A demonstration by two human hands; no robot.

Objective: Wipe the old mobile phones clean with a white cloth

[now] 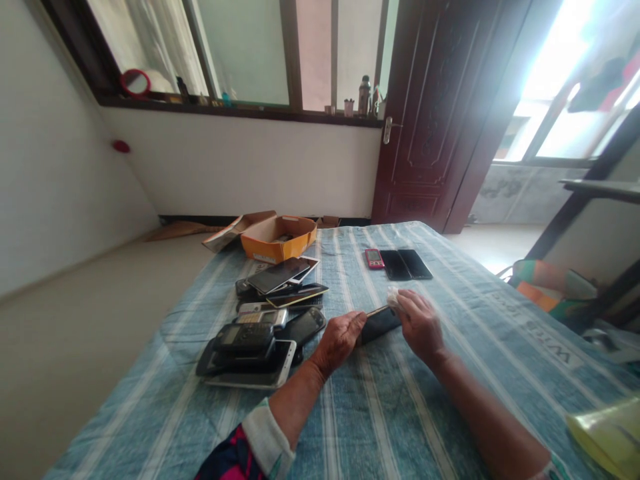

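Observation:
A dark smartphone [379, 325] is tilted up off the cloth between my hands. My left hand [342, 339] grips its left end, fingers closed around the edge. At the phone's right end, my right hand [419, 325] pinches a crumpled white tissue [393, 296] against its upper edge. Left of my left hand lies a heap of old phones, with a black handset [245, 339] on a larger white-edged phone [280, 367]. Farther back, a red phone [374, 258] lies beside two black phones [406, 265] placed side by side.
An orange cardboard box [277, 248] with its lid open stands at the table's far left edge. A striped blue cloth [345, 420] covers the table. Yellow transparent plastic [607, 433] sits at the near right. Behind the table are a wall and a dark red door [430, 120].

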